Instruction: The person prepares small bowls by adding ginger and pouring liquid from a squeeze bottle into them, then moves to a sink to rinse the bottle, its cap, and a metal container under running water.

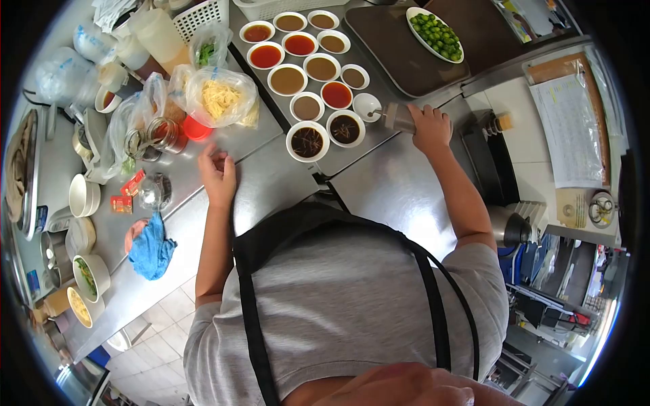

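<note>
My right hand [430, 128] is wrapped around a squeeze bottle [398, 118] with brownish contents. The bottle lies tilted on its side in the air, its thin nozzle pointing left over a small white bowl [366, 103]. Beside that bowl stand several white bowls of sauce: a dark sauce with thin strips [307, 142], a second dark one [345, 128], a red sauce [336, 95] and a brown sauce [287, 80]. My left hand [218, 177] rests at the steel counter, fingers loosely curled with nothing visible in them, near a red lid [197, 128].
A dark tray [386, 51] holds a plate of green vegetables [437, 37]. Left of the bowls are a bag of pale shreds [220, 96], a glass jar [166, 134] and a blue cloth [152, 248]. A clipboard [572, 128] lies at the right.
</note>
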{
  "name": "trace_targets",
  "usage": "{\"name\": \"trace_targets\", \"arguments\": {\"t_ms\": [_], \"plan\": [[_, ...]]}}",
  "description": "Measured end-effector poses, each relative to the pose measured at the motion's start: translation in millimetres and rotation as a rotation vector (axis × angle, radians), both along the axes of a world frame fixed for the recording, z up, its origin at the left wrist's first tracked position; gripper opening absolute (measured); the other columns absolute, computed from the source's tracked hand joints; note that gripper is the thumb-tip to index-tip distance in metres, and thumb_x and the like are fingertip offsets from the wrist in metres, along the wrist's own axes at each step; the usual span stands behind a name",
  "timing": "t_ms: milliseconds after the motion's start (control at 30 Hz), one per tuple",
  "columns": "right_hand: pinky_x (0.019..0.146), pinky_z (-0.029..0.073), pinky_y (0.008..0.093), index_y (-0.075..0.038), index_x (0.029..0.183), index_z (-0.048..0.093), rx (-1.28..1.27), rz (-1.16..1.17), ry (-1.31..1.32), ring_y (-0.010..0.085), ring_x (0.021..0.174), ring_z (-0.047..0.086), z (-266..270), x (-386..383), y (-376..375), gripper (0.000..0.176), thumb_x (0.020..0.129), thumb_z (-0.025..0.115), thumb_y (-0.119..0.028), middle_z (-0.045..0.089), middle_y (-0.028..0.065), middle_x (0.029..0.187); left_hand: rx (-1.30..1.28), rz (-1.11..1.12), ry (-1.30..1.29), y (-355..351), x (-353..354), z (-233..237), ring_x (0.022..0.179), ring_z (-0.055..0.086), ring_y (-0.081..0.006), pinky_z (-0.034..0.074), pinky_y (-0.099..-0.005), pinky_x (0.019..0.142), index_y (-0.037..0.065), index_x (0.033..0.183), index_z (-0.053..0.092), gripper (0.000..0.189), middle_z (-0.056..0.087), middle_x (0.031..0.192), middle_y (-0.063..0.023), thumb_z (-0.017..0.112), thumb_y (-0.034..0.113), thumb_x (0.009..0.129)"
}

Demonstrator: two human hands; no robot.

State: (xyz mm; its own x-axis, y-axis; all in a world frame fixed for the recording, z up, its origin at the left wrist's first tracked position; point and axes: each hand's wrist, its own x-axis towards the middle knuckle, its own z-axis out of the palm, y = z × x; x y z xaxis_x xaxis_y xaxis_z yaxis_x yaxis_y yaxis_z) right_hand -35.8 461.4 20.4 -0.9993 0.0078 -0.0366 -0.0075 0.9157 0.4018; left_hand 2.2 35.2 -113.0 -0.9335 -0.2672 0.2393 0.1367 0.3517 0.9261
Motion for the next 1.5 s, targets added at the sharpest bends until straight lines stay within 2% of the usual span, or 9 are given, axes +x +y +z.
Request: {"name": "trace_targets", "arguments": {"t_ms": [200,800,1200,1400,1500], "plan": [[0.084,0.037,0.0384,-0.025,0.115,0.046,0.015,-0.048,-0.041,0.0243,0.097,0.049,6,-5,-4,0.053,0.066,0.063,-0.010,0.049,0.0047,0.102,-0.045,0.014,0.089,4,0,10,0.076,0.053,-0.0152,0.045,-0.0243,0.063,0.000,0.109,0.044,0.036,0.044,0.096,-0.0103,0.055,0.002,0.075],[0.080,0.038,0.0384,-0.024,0.114,0.046,0.065,0.000,-0.002,0.0245,0.093,0.051,5,-6,2,0.053,0.065,0.062,-0.010,0.049,0.0053,0.098,-0.025,0.001,0.076,3,-1,8,0.078,0.053,-0.0142,0.044,-0.0231,0.064,0.001,0.107,0.045,0.033,0.043,0.102,-0.0101,0.054,0.000,0.075],[0.081,0.038,0.0393,-0.024,0.113,0.045,0.077,-0.061,-0.069,0.0248,0.096,0.050,11,-11,1,0.051,0.067,0.061,-0.011,0.049,0.0053,0.101,-0.043,0.004,0.112,4,0,12,0.077,0.052,-0.0148,0.045,-0.0240,0.064,0.001,0.106,0.046,0.031,0.043,0.102,-0.0104,0.054,0.002,0.076],[0.080,0.038,0.0395,-0.024,0.113,0.045,0.028,-0.031,0.000,0.0263,0.096,0.049,1,-10,3,0.050,0.068,0.060,-0.011,0.049,0.0065,0.101,-0.065,0.007,0.115,4,-1,14,0.076,0.052,-0.0144,0.045,-0.0234,0.063,0.001,0.104,0.047,0.030,0.044,0.102,-0.0107,0.053,0.000,0.075],[0.077,0.039,0.0396,-0.024,0.114,0.044,0.033,0.017,0.031,0.0270,0.092,0.051,-7,-8,9,0.055,0.064,0.063,-0.012,0.049,0.0070,0.097,-0.049,-0.001,0.113,5,0,15,0.075,0.052,-0.0139,0.044,-0.0229,0.062,0.002,0.103,0.047,0.030,0.043,0.101,-0.0105,0.053,-0.001,0.074]]}}
